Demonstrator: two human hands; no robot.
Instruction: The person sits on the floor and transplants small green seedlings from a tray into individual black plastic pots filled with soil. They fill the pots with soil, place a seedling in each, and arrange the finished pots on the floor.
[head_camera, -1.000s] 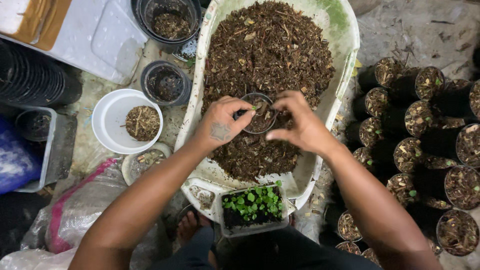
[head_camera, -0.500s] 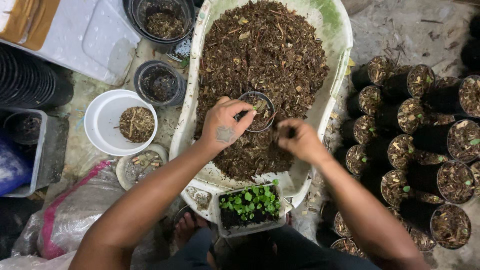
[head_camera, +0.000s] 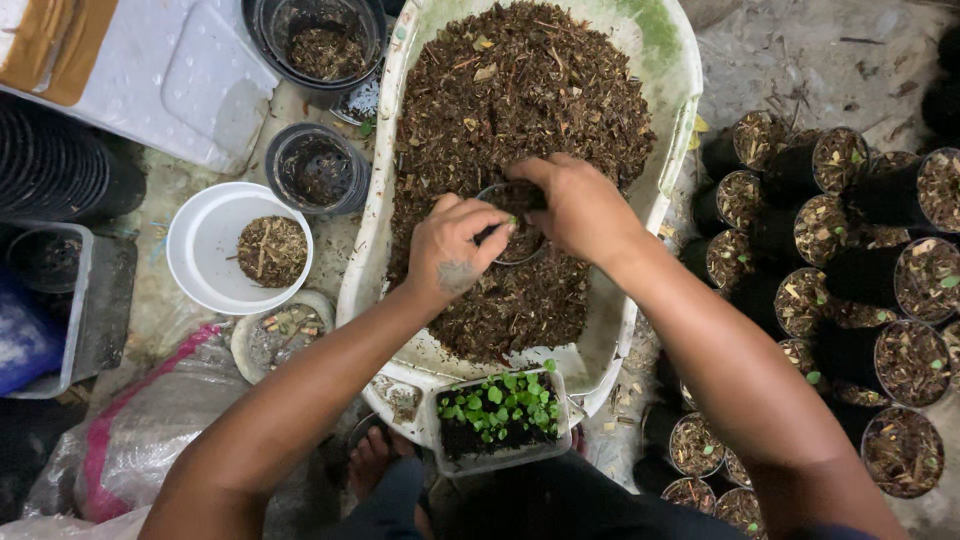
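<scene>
Two hands at one small black pot (head_camera: 515, 240), half sunk in a white tub (head_camera: 640, 70) heaped with brown potting mix (head_camera: 520, 90). Left hand (head_camera: 455, 250) curled at the pot's near rim, fingertips pinched together over the soil inside; whether anything sits between them, impossible to tell. Right hand (head_camera: 580, 205) cupped loosely over the far rim, fingers bent down into the pot, steadying it. Best done, by the look of it, with the pot kept level and upright in the mix, and soil pressed lightly rather than packed.

Just below the tub, a small clear tray of green seedlings (head_camera: 500, 415), close above the person's lap. Left of the tub, a white bowl (head_camera: 205, 235) with a little dry mix, an empty black pot (head_camera: 315, 170) above it, and a bigger black pot (head_camera: 320, 40) further up. Further left, a nested stack of black pots (head_camera: 60, 170) lying on its side, and a pink-and-clear plastic bag (head_camera: 130, 440) on the ground. Right of the tub, rows of filled black pots (head_camera: 850, 260) standing close together on the concrete floor (head_camera: 800, 50).
</scene>
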